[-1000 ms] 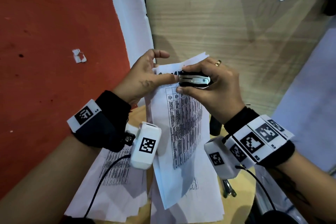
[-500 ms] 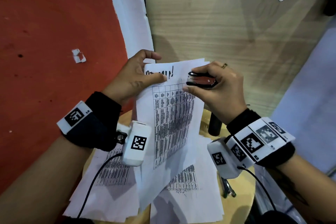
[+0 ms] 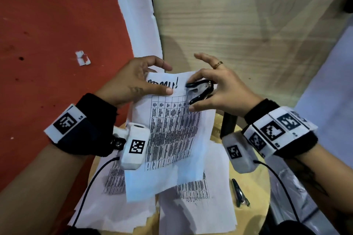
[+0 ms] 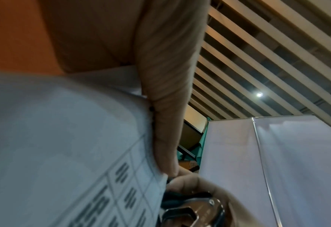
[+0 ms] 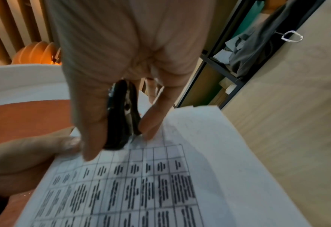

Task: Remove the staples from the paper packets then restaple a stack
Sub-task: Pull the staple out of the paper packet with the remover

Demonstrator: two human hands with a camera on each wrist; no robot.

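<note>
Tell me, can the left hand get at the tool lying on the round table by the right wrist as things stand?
Probably not directly: the left hand pinches the held paper packet, and that packet and the right hand lie between it and the tool.

Head downward; wrists close along fingers

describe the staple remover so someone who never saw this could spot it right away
Start at the round wooden table strewn with printed sheets, then go up to the white paper packet with a printed grid that the left hand holds up. At its top right corner, the right hand pinches the black and silver claw-shaped staple remover. Its open jaws set it apart from the dark slim tool lying flat on the table.
</note>
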